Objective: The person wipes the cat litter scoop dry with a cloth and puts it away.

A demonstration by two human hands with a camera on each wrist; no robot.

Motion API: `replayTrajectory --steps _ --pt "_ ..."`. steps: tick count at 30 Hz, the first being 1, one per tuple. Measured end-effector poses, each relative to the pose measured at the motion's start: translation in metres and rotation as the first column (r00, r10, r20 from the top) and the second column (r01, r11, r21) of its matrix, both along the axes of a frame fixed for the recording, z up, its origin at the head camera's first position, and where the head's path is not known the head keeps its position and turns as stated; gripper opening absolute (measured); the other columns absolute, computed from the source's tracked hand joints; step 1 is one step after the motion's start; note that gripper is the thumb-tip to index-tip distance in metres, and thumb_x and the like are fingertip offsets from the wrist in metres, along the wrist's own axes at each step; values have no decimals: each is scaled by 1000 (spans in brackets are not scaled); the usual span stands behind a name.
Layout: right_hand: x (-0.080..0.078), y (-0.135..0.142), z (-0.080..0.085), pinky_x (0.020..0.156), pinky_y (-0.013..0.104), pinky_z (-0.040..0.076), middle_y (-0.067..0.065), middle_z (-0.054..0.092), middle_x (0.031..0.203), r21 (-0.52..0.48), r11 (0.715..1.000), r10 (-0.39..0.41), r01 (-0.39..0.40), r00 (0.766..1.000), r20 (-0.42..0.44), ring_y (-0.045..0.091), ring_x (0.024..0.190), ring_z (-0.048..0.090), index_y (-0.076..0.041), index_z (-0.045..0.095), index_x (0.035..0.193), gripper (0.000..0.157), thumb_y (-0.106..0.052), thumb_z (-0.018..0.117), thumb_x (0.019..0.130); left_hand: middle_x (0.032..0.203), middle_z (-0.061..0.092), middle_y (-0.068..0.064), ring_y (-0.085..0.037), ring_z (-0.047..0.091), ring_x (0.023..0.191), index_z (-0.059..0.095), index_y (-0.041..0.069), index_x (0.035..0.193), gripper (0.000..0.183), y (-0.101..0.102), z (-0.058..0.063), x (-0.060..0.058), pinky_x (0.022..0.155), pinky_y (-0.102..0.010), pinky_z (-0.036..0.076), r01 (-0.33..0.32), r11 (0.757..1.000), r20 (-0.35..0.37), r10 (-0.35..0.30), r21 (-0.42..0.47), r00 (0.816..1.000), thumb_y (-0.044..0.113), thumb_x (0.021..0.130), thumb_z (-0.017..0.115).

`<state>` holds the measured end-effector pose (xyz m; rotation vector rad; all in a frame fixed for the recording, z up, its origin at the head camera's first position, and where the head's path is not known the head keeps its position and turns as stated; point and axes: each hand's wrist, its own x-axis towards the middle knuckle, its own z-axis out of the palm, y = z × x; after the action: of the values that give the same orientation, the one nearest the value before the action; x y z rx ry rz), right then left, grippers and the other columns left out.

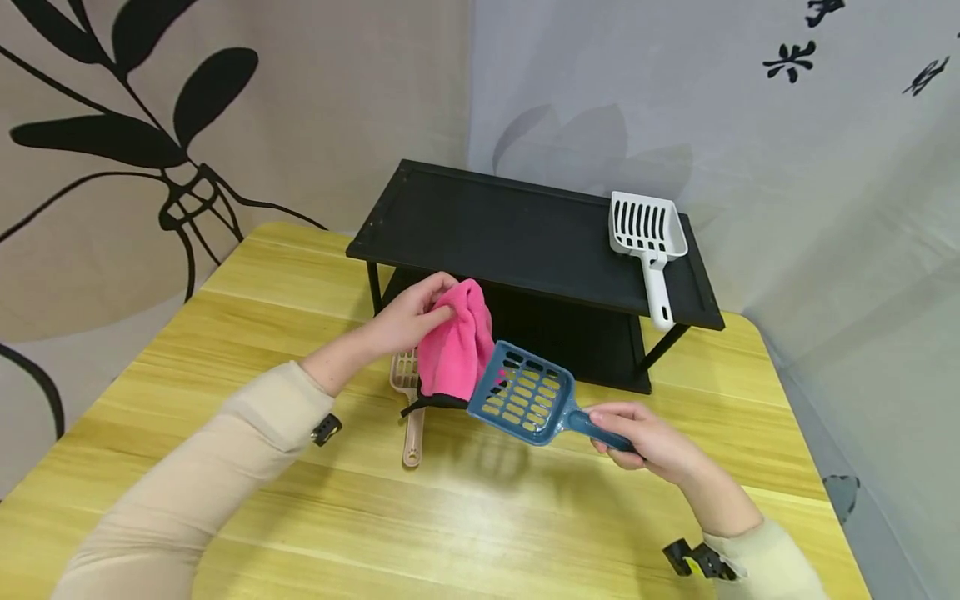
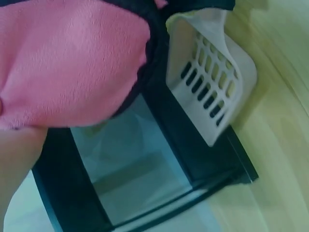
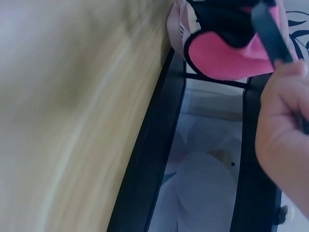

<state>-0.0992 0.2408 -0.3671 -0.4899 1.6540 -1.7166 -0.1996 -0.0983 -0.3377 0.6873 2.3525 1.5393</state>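
Observation:
My left hand (image 1: 411,315) pinches a bunched pink cloth (image 1: 454,346) with black edging, held up in front of the shelf's left part. In the left wrist view the cloth's fleecy pink face (image 2: 72,63) fills the upper left. My right hand (image 1: 647,437) grips the handle of a blue slotted litter scoop (image 1: 536,396), its basket tilted toward the cloth and overlapping its lower edge in the head view. Behind the cloth, a beige litter scoop (image 1: 412,442) lies partly hidden, its slotted basket (image 2: 207,92) at the lower shelf's edge and its handle toward me.
A black two-tier shelf (image 1: 495,229) stands at the back of the wooden table (image 1: 360,517). On its top right lies a white litter scoop (image 1: 648,225), handle jutting over the front edge. Printed curtains (image 1: 360,100) hang close behind the table.

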Motion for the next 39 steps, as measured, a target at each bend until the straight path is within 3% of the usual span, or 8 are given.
replayTrajectory --steps 5,10,13,19,26,32,35,39 --pt "-14 -1 2 36 27 13 -9 53 69 39 994 108 -107 994 -23 12 39 23 -15 66 100 27 -12 38 101 105 58 -13 -19 55 87 44 5 116 19 19 -3 -1 74 -25 50 194 981 61 -193 -6 979 6 97 45" --pt "-26 -2 6 37 26 13 -8 50 68 71 983 172 -169 985 -32 15 39 20 -14 66 100 27 -14 39 101 109 61 -9 -16 58 84 43 10 116 17 40 -5 -2 73 -24 47 380 925 165 -373 -9 913 13 99 41" --pt "-29 0 6 38 26 13 -7 49 67 85 981 175 -172 984 -31 16 40 19 -15 67 101 27 -14 40 101 112 58 -6 -16 57 93 44 13 116 17 47 -7 -3 79 -26 47 432 901 201 -417 -32 886 18 100 41" --pt "-29 6 4 39 25 12 -7 49 65 77 987 145 -143 989 -13 16 40 19 -14 67 101 27 -15 41 101 110 51 -7 -18 54 93 45 14 115 17 48 -8 -4 78 -27 46 465 881 232 -438 -80 869 20 100 41" --pt "-29 15 -1 39 27 10 -8 52 64 66 993 103 -103 995 -6 16 40 18 -16 68 98 27 -13 41 100 114 54 -5 -18 55 97 46 15 114 16 38 -6 -5 80 -28 46 454 889 236 -429 -59 872 20 100 42" --pt "-28 23 -5 37 31 13 -10 59 68 109 993 51 -38 992 -115 19 40 21 -20 69 99 28 -10 43 99 116 56 -10 -18 57 93 41 8 117 18 31 -2 -8 77 -25 48 417 909 238 -405 1 883 12 100 38" --pt "-27 25 -4 37 35 14 -11 63 73 91 996 31 -12 976 -216 22 40 24 -23 70 102 31 -7 44 98 111 57 -11 -17 57 87 40 8 115 15 33 1 -7 73 -24 48 371 928 196 -358 -36 913 10 100 39" --pt "-29 18 -1 37 35 17 -12 63 77 38 999 42 -32 954 -298 24 41 25 -24 69 106 34 -3 43 98 97 59 -10 -15 57 78 42 8 110 13 43 2 -2 67 -22 47 274 945 36 -272 -181 962 11 98 46"
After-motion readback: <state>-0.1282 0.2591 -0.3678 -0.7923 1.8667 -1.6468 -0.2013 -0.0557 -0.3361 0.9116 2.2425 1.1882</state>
